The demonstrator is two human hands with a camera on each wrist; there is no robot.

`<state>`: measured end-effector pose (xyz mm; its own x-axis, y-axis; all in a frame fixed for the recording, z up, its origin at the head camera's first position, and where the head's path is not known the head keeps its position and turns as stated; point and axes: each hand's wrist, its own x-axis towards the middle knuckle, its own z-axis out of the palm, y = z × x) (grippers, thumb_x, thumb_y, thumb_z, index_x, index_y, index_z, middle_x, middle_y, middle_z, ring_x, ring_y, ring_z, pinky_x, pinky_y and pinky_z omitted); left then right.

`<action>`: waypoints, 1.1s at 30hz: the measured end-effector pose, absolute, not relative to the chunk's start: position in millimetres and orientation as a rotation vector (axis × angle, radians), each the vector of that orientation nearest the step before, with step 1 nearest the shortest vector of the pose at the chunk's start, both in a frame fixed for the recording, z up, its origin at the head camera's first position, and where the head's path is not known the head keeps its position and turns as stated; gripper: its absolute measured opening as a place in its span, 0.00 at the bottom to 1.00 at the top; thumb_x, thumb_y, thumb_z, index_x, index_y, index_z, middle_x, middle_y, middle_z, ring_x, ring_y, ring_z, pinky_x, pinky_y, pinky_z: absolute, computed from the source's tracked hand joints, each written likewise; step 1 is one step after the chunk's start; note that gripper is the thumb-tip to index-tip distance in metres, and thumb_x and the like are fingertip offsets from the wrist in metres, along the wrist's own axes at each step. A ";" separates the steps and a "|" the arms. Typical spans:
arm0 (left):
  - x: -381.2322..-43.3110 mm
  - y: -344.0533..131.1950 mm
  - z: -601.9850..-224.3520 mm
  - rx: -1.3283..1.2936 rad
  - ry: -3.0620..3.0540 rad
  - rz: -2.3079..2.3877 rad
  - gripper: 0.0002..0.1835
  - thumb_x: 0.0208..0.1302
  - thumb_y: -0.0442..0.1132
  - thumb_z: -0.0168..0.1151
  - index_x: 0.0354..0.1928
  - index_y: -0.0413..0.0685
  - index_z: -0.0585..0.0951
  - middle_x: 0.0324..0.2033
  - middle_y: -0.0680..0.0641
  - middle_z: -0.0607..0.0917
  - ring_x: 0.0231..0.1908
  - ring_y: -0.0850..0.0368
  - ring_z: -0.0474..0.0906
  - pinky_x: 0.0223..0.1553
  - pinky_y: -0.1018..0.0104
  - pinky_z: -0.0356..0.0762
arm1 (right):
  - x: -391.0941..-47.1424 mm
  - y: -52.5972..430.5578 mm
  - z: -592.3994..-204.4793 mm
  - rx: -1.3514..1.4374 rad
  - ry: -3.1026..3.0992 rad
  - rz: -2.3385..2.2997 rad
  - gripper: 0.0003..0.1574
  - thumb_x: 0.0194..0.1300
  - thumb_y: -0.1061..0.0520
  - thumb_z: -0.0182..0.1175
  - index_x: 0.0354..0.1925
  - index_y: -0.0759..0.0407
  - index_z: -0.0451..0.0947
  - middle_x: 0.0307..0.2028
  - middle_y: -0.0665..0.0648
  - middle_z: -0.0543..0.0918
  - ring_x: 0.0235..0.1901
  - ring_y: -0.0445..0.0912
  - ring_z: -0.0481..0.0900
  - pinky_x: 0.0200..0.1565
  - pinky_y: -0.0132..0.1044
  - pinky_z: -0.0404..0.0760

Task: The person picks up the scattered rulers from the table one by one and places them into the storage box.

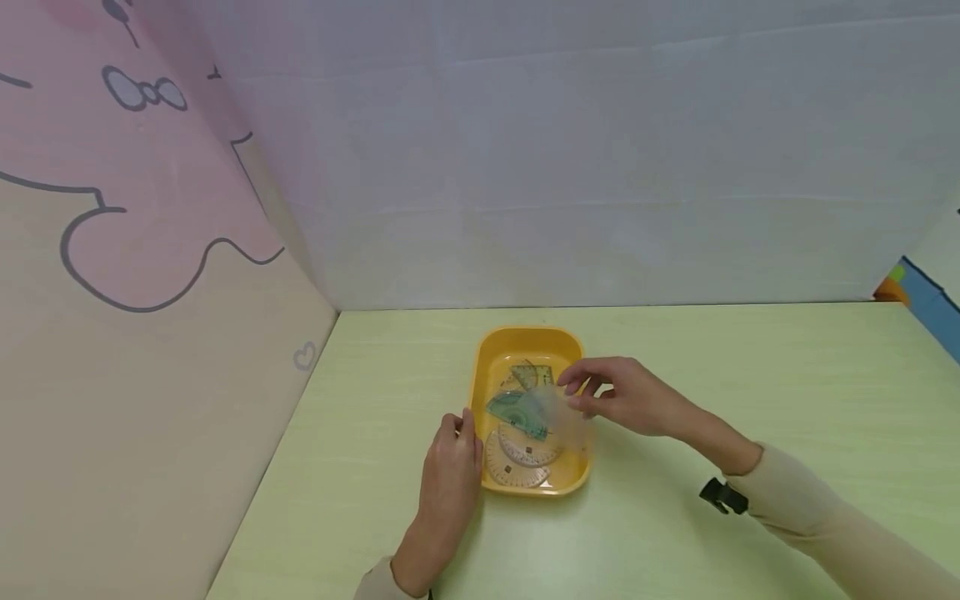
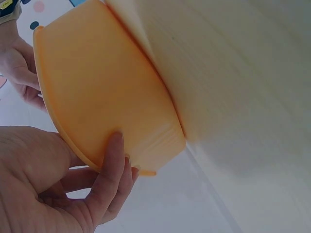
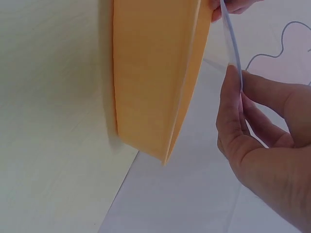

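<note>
A yellow plastic tray [image 1: 528, 342] stands on the table, and my left hand [image 1: 452, 467] grips its left rim. In the left wrist view, the fingers [image 2: 114, 155] of that hand lie against the tray's outer wall. Over the tray's right side, my right hand [image 1: 633, 396] pinches a thin clear plastic piece [image 1: 558, 417] between thumb and fingers. Motion blurs the piece in the head view, and the right wrist view shows it edge-on, so its exact shape is unclear. Inside the tray lie clear protractors [image 1: 517, 473], a green protractor [image 1: 517, 410] and a green-tinted set square [image 1: 534, 375].
The pale green table [image 1: 712, 358] extends on both sides of the tray. A white wall [image 1: 562, 167] rises behind it, and a pink and cream patterned wall [image 1: 150, 375] borders the left. A black buckle [image 1: 723, 496] hangs at the right sleeve.
</note>
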<state>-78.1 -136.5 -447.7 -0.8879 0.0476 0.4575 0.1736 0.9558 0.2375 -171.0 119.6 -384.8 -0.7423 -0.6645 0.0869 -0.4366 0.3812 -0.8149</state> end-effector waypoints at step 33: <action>-78.6 -136.9 -448.8 -0.202 -2.598 -0.384 0.20 0.58 0.24 0.72 0.52 0.25 0.81 0.35 0.38 0.78 0.30 0.51 0.80 0.31 0.63 0.85 | -169.7 75.7 -415.9 -1.146 2.450 -1.214 0.13 0.66 0.68 0.67 0.49 0.67 0.82 0.42 0.59 0.85 0.37 0.43 0.81 0.40 0.33 0.84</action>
<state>-78.6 -136.9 -448.8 -0.8630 0.0710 0.5002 0.2126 0.9492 0.2322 -169.7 75.7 -415.9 -0.6878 -0.7060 0.1688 -0.5619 0.3707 -0.7395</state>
